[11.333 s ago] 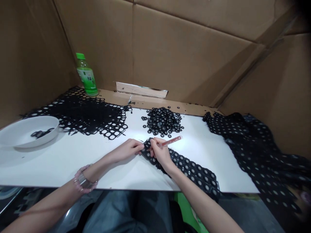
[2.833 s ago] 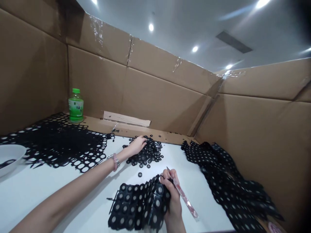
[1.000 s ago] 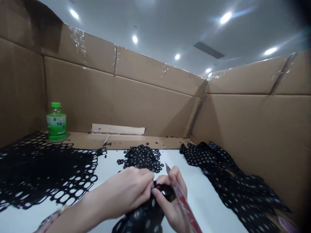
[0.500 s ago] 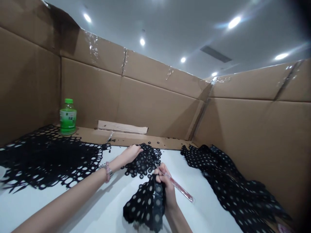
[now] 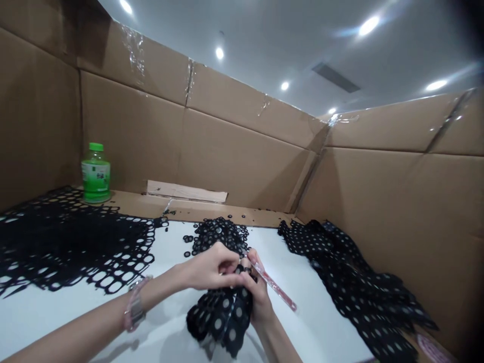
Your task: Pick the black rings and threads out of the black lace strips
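Observation:
A strip of black rubber sheet [image 5: 227,315] with rows of pale round dots hangs folded below my hands, above the white table top. My right hand [image 5: 259,295] is closed on the upper edge of this strip. It also keeps hold of a slim pointed tool with a clear and red handle [image 5: 279,291], slanting down to the right. My left hand [image 5: 209,267] pinches at the same edge, its fingertips meeting the right thumb; what exactly lies between them is hidden. Just behind the hands is a pile of small black rings [image 5: 219,233].
Black netting of empty holes [image 5: 75,242] covers the left side. A green-capped bottle [image 5: 96,174] stands at the back left. More dotted black sheet [image 5: 348,275] drapes over the right side. Cardboard walls [image 5: 234,146] enclose the table's back and sides.
Half a second ago my left hand was over the ring pile; it has come back to the strip in my right hand. Earlier, the strip lay on the table.

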Action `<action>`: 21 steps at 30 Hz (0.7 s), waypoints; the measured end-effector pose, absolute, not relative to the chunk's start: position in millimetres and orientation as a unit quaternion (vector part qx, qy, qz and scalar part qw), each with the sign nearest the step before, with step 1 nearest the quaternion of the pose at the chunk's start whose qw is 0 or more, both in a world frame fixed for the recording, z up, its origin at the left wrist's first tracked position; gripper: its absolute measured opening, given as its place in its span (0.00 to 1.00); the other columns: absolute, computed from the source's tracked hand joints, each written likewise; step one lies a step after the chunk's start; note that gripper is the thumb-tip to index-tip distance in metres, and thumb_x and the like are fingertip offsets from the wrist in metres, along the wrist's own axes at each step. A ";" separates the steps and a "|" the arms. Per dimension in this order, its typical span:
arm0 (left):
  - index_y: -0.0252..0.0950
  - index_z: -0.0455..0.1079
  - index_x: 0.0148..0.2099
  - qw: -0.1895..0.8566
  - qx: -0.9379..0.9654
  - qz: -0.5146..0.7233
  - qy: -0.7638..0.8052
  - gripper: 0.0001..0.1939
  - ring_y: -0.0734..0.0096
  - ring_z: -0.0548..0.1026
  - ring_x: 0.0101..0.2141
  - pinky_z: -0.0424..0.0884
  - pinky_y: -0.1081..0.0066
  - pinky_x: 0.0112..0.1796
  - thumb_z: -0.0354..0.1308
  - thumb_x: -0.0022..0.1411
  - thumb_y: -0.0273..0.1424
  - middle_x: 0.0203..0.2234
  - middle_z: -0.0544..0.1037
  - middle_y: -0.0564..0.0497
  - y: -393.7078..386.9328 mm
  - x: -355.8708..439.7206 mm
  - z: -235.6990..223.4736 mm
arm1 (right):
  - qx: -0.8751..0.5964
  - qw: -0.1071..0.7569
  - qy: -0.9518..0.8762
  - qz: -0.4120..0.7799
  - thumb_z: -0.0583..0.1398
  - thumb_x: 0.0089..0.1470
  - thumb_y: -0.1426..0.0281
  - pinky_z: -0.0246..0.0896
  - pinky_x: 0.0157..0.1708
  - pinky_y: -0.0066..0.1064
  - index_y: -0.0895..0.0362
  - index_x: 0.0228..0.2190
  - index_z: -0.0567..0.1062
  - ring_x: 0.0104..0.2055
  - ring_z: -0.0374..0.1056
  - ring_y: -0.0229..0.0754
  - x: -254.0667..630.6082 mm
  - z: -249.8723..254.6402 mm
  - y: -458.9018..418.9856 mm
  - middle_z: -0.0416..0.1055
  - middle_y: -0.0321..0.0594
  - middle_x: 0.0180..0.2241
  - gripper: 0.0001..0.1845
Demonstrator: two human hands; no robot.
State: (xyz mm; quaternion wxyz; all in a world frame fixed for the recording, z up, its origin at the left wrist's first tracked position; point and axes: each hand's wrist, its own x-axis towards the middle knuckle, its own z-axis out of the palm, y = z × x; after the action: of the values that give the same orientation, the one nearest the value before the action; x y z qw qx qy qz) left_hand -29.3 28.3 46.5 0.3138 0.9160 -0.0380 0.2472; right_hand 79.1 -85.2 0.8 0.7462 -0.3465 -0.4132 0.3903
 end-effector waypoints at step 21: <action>0.36 0.54 0.25 0.332 0.861 0.289 0.254 0.17 0.73 0.62 0.21 0.57 0.74 0.24 0.34 0.63 0.38 0.19 0.63 0.54 102.1 -15.4 -0.9 | -0.313 0.780 -0.355 0.410 0.63 0.35 0.66 0.49 0.21 0.22 0.52 0.27 0.54 0.23 0.51 0.33 76.7 10.4 -82.6 0.45 0.28 0.22 0.22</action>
State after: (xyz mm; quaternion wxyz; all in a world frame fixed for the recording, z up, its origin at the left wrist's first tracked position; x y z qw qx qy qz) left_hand -15.4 102.1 -0.9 0.3324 0.8612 0.2542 0.2885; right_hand 76.7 -82.6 10.4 0.7800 -0.3130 -0.3546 0.4097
